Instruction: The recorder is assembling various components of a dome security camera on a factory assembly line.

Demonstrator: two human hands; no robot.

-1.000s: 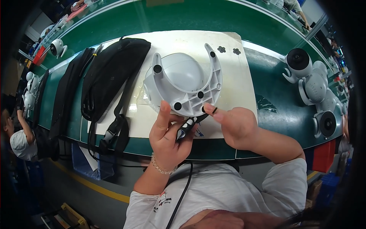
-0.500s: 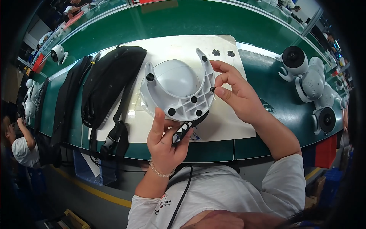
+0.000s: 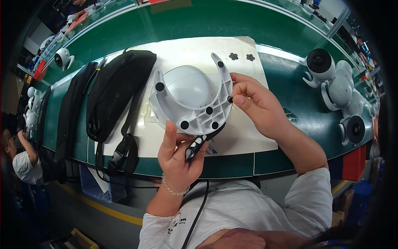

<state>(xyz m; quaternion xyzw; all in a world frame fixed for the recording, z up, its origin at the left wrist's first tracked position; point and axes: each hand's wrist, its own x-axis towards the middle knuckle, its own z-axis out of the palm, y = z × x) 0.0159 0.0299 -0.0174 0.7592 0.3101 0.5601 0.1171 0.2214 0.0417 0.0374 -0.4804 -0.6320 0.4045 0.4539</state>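
Note:
A white plastic device with a rounded body and a two-pronged, ribbed base (image 3: 200, 114) is tilted with its underside showing. Round black pads sit on the prongs and ribs, one of them on the left prong (image 3: 159, 86). My right hand (image 3: 258, 101) is closed at the base's right edge, thumb and fingertip pinching a small black pad (image 3: 230, 99) against it. Below the base, my left hand (image 3: 179, 159) is closed around a black strip with white oval spots (image 3: 195, 147). Its thumb points up beside the base, and fingers partly hidden under it seem to support it.
A pale board (image 3: 244, 137) lies under the work, with two black flower-shaped pieces (image 3: 234, 56) at its far right. A black mesh bag with straps (image 3: 120, 91) lies left. Several white camera-like devices (image 3: 338, 93) stand right. Another person (image 3: 29, 162) is at far left.
The device and both hands have shifted very slightly left. My right hand keeps its pinch on the small pad at the base's edge, and my left hand's hold looks the same.

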